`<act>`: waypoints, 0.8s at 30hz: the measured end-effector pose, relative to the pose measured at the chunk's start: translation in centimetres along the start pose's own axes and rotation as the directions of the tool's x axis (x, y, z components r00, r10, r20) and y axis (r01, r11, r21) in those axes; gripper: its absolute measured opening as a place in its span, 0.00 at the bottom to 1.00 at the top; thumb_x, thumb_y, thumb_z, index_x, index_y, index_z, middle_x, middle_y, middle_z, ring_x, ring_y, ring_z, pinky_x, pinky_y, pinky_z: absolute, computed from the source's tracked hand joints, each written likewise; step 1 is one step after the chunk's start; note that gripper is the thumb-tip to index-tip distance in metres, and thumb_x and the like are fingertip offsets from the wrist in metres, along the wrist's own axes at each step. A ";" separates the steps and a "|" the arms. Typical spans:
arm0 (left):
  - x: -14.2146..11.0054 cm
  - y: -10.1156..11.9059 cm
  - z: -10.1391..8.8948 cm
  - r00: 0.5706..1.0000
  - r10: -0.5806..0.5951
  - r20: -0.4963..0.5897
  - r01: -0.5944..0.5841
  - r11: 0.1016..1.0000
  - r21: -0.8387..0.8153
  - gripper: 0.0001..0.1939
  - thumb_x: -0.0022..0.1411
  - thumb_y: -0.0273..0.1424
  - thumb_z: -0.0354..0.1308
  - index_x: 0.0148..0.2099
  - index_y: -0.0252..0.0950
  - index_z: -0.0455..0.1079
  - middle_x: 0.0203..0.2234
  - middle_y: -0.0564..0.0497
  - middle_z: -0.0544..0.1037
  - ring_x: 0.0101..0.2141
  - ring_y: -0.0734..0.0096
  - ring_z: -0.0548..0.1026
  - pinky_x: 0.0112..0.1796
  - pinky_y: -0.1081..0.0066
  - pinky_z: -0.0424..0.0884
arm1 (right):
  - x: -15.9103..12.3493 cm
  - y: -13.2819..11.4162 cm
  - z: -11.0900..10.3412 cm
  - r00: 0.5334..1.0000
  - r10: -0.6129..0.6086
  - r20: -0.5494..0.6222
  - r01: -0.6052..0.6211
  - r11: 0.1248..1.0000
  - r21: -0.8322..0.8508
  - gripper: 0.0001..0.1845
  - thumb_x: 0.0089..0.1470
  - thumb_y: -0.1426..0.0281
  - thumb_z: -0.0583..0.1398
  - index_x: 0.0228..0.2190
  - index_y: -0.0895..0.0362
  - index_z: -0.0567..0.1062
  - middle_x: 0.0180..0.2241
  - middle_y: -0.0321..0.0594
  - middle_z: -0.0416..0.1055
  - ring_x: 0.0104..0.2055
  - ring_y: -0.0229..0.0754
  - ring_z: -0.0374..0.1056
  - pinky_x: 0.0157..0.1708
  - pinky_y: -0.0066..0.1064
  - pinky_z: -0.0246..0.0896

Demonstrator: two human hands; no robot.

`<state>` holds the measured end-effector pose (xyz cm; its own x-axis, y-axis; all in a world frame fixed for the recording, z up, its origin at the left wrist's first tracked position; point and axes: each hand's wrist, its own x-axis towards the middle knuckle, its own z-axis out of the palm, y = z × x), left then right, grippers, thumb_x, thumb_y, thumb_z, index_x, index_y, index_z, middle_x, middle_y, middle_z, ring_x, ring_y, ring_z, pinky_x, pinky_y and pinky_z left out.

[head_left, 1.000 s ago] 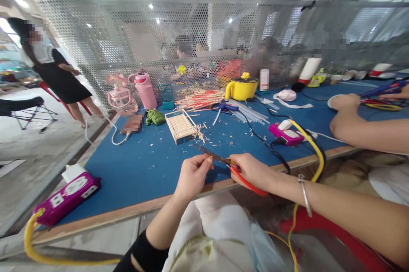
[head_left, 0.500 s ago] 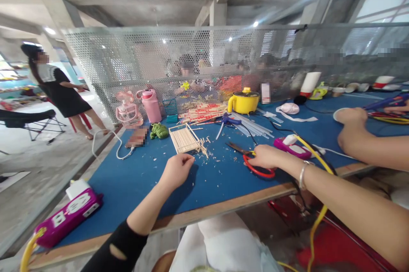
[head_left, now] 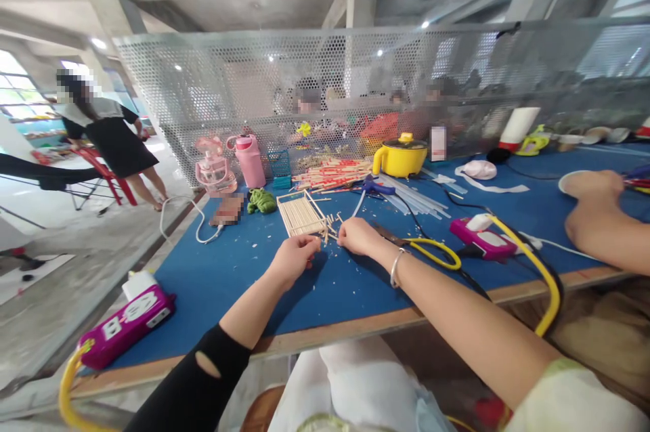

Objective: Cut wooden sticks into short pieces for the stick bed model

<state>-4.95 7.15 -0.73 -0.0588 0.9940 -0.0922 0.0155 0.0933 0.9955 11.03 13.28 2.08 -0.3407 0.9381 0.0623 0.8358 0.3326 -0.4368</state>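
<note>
My left hand (head_left: pixel 295 258) rests on the blue table (head_left: pixel 213 269) with its fingers curled into a pinch; what they hold is hidden. My right hand (head_left: pixel 358 236) is just to its right, fingertips pinched on the short cut wooden sticks (head_left: pixel 331 231). Those pieces lie at the near corner of a flat frame of glued sticks (head_left: pixel 301 213). The scissors (head_left: pixel 425 250) lie on the table behind my right wrist, free of my hand. Wood chips are scattered around both hands.
Farther back are a pile of long sticks (head_left: pixel 332 172), a yellow pot (head_left: pixel 401 156), a pink bottle (head_left: pixel 250 160) and a mesh partition (head_left: pixel 325 80). Power strips (head_left: pixel 126 324) (head_left: pixel 482 240) with yellow cable flank me. Another person's arm (head_left: pixel 602 225) rests at right; someone stands far left (head_left: pixel 109 141).
My right hand has put the scissors down on the table and reached left to the short stick pieces. My left hand moved forward from the table edge toward the stick frame.
</note>
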 end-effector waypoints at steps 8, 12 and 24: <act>-0.6 0.1 0.9 0.997 0.073 -0.011 -0.074 0.966 -0.246 0.17 0.45 0.37 0.65 0.36 0.32 0.72 0.24 0.53 0.73 0.23 0.79 0.68 0.25 0.79 0.62 | -4.5 -0.9 0.7 0.996 -0.067 -0.065 0.091 0.860 0.501 0.08 0.54 0.67 0.54 0.32 0.57 0.70 0.24 0.37 0.74 0.23 0.36 0.70 0.23 0.26 0.66; -1.3 0.7 0.9 0.997 0.073 0.026 -0.059 0.932 -0.358 0.16 0.44 0.38 0.66 0.33 0.31 0.71 0.22 0.53 0.72 0.23 0.79 0.68 0.27 0.78 0.65 | -5.7 -2.1 2.0 0.991 -0.049 -0.121 0.121 0.706 0.697 0.09 0.51 0.64 0.56 0.31 0.57 0.70 0.22 0.35 0.72 0.22 0.35 0.68 0.23 0.26 0.66; -1.4 0.2 1.1 0.982 0.183 -0.050 -0.190 0.957 -0.218 0.17 0.46 0.36 0.65 0.39 0.33 0.75 0.26 0.52 0.78 0.25 0.77 0.72 0.32 0.74 0.70 | -6.4 -2.3 1.4 0.987 -0.009 -0.158 0.117 0.714 0.690 0.11 0.48 0.61 0.58 0.24 0.56 0.74 0.20 0.35 0.71 0.19 0.36 0.65 0.19 0.27 0.60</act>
<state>-3.72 5.84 -0.40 -0.1046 0.9902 0.0927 -0.1917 -0.1116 0.9751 10.66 6.35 1.43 -0.2760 0.9385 0.2077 0.2602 0.2809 -0.9238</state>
